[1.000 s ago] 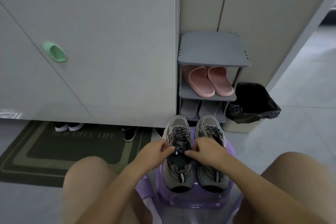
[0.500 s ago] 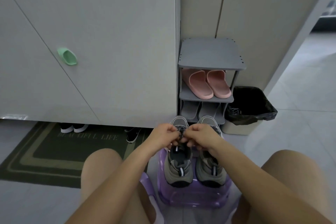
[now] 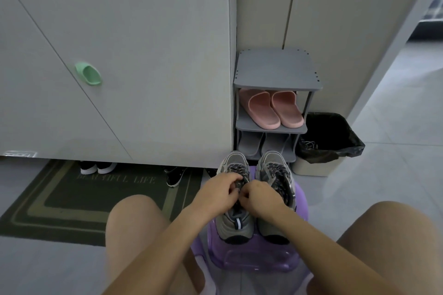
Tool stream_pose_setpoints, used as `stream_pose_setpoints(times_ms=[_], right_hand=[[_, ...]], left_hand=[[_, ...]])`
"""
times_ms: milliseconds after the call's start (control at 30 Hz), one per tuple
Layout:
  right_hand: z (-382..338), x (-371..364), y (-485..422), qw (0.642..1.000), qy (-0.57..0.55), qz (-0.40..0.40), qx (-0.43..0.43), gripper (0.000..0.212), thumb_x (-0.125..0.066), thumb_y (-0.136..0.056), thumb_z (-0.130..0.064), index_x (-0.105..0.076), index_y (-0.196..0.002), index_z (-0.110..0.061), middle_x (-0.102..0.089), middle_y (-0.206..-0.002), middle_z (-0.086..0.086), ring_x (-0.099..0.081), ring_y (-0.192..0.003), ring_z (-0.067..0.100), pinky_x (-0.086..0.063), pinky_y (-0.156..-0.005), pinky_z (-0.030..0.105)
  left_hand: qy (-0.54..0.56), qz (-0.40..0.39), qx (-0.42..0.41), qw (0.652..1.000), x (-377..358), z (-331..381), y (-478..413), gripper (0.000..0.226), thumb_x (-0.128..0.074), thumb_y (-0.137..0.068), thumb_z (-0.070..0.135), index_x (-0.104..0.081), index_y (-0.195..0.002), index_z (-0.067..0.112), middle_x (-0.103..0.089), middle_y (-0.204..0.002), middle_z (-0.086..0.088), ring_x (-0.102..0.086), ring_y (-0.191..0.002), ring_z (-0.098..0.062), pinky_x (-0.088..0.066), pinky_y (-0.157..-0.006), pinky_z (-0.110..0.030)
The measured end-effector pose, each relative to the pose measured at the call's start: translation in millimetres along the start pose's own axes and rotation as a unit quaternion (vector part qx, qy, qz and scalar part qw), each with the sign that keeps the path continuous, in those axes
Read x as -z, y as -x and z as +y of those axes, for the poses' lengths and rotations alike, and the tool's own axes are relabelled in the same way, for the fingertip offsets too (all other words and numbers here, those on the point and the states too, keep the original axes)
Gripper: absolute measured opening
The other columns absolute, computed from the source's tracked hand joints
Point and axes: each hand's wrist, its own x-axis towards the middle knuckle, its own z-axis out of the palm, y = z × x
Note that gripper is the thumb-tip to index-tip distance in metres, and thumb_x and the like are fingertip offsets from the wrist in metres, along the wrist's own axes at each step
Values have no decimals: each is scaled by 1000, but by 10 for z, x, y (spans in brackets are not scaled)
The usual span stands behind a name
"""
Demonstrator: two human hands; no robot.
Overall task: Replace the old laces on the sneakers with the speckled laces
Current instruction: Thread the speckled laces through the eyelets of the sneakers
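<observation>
1. Head view, the only one I have: the purple stool (image 3: 254, 258) stands on the floor between the person's bare knees, and I place everything else from it.
2. The two grey sneakers sit side by side on top of the stool, toes pointing away from the person. The left sneaker (image 3: 236, 227) is on the stool's left half and the right sneaker (image 3: 273, 163) on its right half, the two just beside each other.
3. Speckled laces (image 3: 275, 171), dark with pale flecks, criss-cross the front of both sneakers.
4. The left hand (image 3: 220, 190) and the right hand (image 3: 260, 196) meet over the tongue of the left sneaker, knuckles nearly touching. Both have their fingers curled in and pinch the speckled laces near the upper eyelets. I cannot make out which strand each one holds.
5. Behind the stool stands a grey shoe rack (image 3: 275, 74). Pink slippers (image 3: 271, 108) lie on its middle shelf and grey slippers (image 3: 263, 143) on the shelf below.
6. Behind and to the right of the stool is a bin (image 3: 311, 170) lined with a black bag, with a tangle of grey laces (image 3: 308, 145) at its left edge.
7. To the left of the stool a dark doormat (image 3: 72, 196) lies on the floor before a white cabinet (image 3: 143, 55) with a green handle (image 3: 88, 74). Black shoes (image 3: 175, 175) poke out from under the cabinet.
</observation>
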Motion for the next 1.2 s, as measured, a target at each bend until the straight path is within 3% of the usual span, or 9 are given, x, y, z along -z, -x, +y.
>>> stream_pose_setpoints(times_ms=[167, 333, 500, 600, 700, 767, 867, 1000, 1200], right_hand=[[221, 184, 48, 996, -56, 62, 11, 18, -55, -84, -17, -71, -84, -12, -69, -90, 2, -61, -86, 18, -38, -68, 22], [655, 520, 177, 969, -186, 145, -69, 14, -61, -88, -17, -69, -78, -13, -64, -69, 0, -57, -61, 12, -41, -58, 20], [989, 451, 317, 933, -284, 173, -134, 8, -68, -84, -24, -65, -88, -18, -64, -79, 1, -61, -77, 22, -48, -71, 30], [996, 217, 447, 928, -331, 108, -133, 76, -83, -66, -33, -40, -129, -28, -50, -112, -6, -52, -106, 15, -45, -91, 31], [864, -152, 507, 926, -356, 109, -57, 103, -91, -45, -32, -27, -125, -45, -45, -116, -27, -47, -115, 5, -40, -100, 27], [779, -410, 496, 912, -364, 171, -75, 109, -90, -41, -33, -27, -128, -44, -50, -122, -22, -49, -118, 9, -41, -103, 32], [640, -575, 497, 877, -386, 258, -121, 104, -88, -53, -18, -29, -137, -33, -48, -124, -12, -46, -116, 8, -37, -103, 28], [619, -686, 478, 862, -390, 288, -149, 106, -90, -54, -18, -29, -141, -22, -47, -120, -12, -47, -114, 11, -38, -100, 28], [610, -697, 380, 850, -390, 320, -148, 65, -84, -56, -18, -49, -101, -48, -65, -95, -17, -62, -87, 3, -51, -80, 30]], left_hand=[[-152, -111, -14, 982, -117, 49, -21, 30, -40, -93, 24, -63, -106, 9, -58, -111, -16, -57, -103, -34, -44, -78, -37], [-170, -164, 35, 971, -178, 168, -80, 51, -25, -97, 39, -61, -106, 4, -55, -114, -18, -53, -106, -34, -42, -83, -38], [-30, 42, 18, 998, -245, 37, 7, 32, -38, -98, 31, -60, -86, 10, -54, -91, -3, -57, -89, -20, -38, -72, -25], [133, 166, 35, 977, -402, -90, 155, 20, -51, -93, 27, -61, -104, 13, -50, -94, 8, -54, -91, -10, -36, -76, -13], [255, 185, 55, 947, -659, -147, 285, 66, -59, -77, 52, -47, -129, 14, -48, -117, 8, -49, -112, -8, -40, -97, -22], [286, 153, 55, 944, -808, -166, 353, 81, -68, -68, 54, -34, -137, 28, -45, -130, 13, -44, -121, -1, -39, -102, -21], [304, 162, 53, 937, -923, -147, 411, 92, -77, -63, 40, -21, -136, 48, -38, -133, 31, -37, -123, 15, -32, -98, -4], [370, 199, 117, 900, -1146, -170, 413, 94, -82, -55, 33, -33, -135, 39, -54, -124, 26, -52, -118, 3, -44, -94, -15], [376, 240, 161, 880, -1225, -106, 344, 80, -83, -53, 38, -45, -123, 41, -62, -115, 19, -60, -107, -1, -50, -89, -26]])
